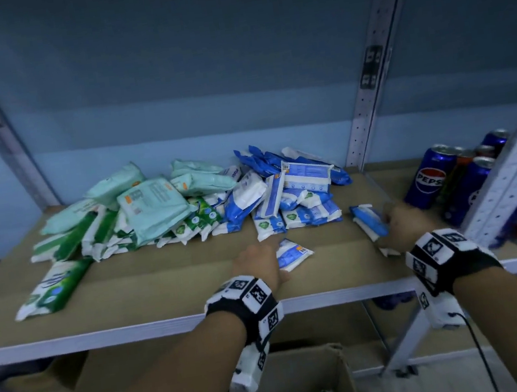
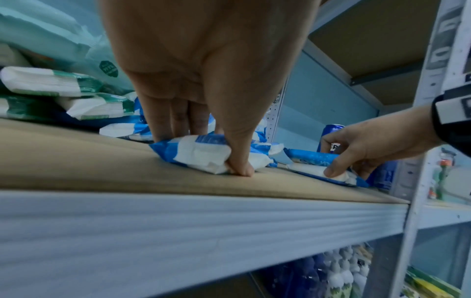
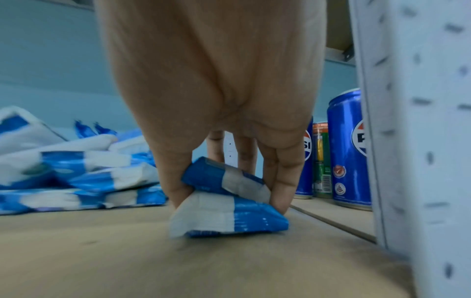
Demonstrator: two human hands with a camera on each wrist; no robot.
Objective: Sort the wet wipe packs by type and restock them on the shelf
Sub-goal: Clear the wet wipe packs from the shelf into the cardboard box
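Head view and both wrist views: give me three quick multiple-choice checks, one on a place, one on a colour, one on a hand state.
1. Where do the Pepsi cans stand?
A. left of the packs
B. right of the upright post
C. in the box below

2. What colour is the lone pack at the shelf's front left?
A. green and white
B. blue and white
C. orange

3. What is the right hand doing?
A. hanging idle
B. pressing flat on the shelf
C. gripping blue packs

Key: 1 B, the cans sit past the post; 2 A, its wrapper is green; 3 C, thumb and fingers pinch them.
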